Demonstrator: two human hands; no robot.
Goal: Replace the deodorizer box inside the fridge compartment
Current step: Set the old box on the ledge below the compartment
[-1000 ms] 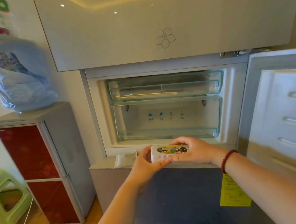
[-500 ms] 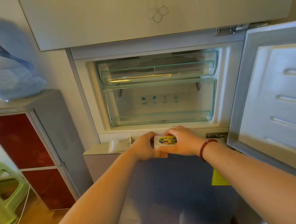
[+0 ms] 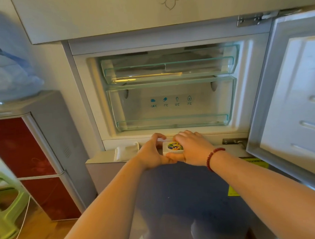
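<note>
A small white deodorizer box (image 3: 172, 148) with a colourful round sticker on top and vent slits on its front sits between both hands, just in front of the open fridge compartment's lower sill (image 3: 216, 136). My left hand (image 3: 151, 153) grips its left end. My right hand (image 3: 193, 146), with a red bead bracelet on the wrist, covers its right side and top. Behind them the compartment holds two clear plastic drawers (image 3: 170, 103), the lower one printed with temperature icons.
A white cloth-like pouch (image 3: 126, 151) lies on the ledge left of the box. The compartment door (image 3: 295, 96) stands open at the right. A red water dispenser (image 3: 31, 156) with a bottle and a green stool (image 3: 3, 206) stand at the left.
Both hands carried the box forward and down toward the compartment's sill. The view has moved closer to the fridge.
</note>
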